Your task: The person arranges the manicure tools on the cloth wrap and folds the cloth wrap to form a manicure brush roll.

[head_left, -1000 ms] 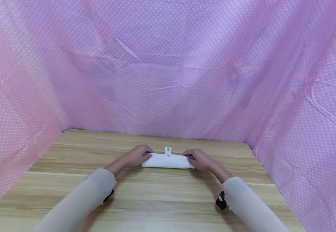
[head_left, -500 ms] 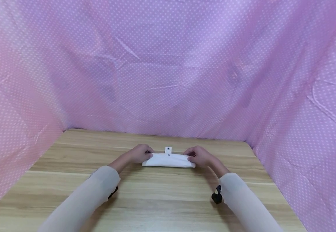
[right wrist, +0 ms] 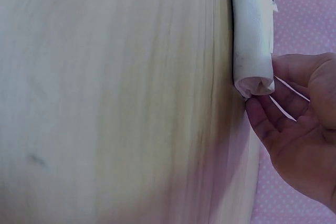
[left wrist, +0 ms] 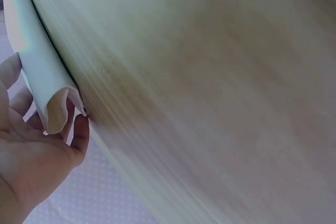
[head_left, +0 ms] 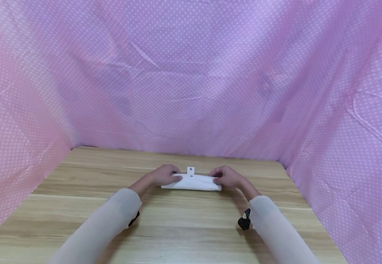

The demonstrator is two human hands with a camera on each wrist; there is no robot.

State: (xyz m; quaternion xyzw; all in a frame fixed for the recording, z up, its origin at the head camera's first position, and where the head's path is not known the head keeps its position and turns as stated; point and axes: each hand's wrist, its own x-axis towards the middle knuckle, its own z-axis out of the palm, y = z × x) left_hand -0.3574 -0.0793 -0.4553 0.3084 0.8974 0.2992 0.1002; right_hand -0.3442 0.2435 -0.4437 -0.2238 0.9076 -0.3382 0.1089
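A white cloth roll [head_left: 194, 182] lies crosswise on the wooden table [head_left: 191, 227]. From its far edge a small white tab [head_left: 191, 171] with a metal snap sticks out. My left hand [head_left: 165, 175] holds the left end, thumb on top and fingers at the far side. At the other end, my right hand [head_left: 229, 178] pinches the roll, its thumb on the upper face. In the left wrist view the rolled end [left wrist: 58, 106] shows loose, hollow layers between the fingers. The right wrist view shows a tighter curled end [right wrist: 254, 85], with fingertips touching its underside.
Pink dotted curtains [head_left: 191, 91] hang behind the table and along both sides. The table's back edge [head_left: 250, 159] runs a short way beyond the roll. Black wrist devices [head_left: 244, 220] sit below the light sleeves.
My left hand has slid a little to the right, its thumb further in along the roll. Both forearms have drawn slightly inward. The roll stays in nearly the same place.
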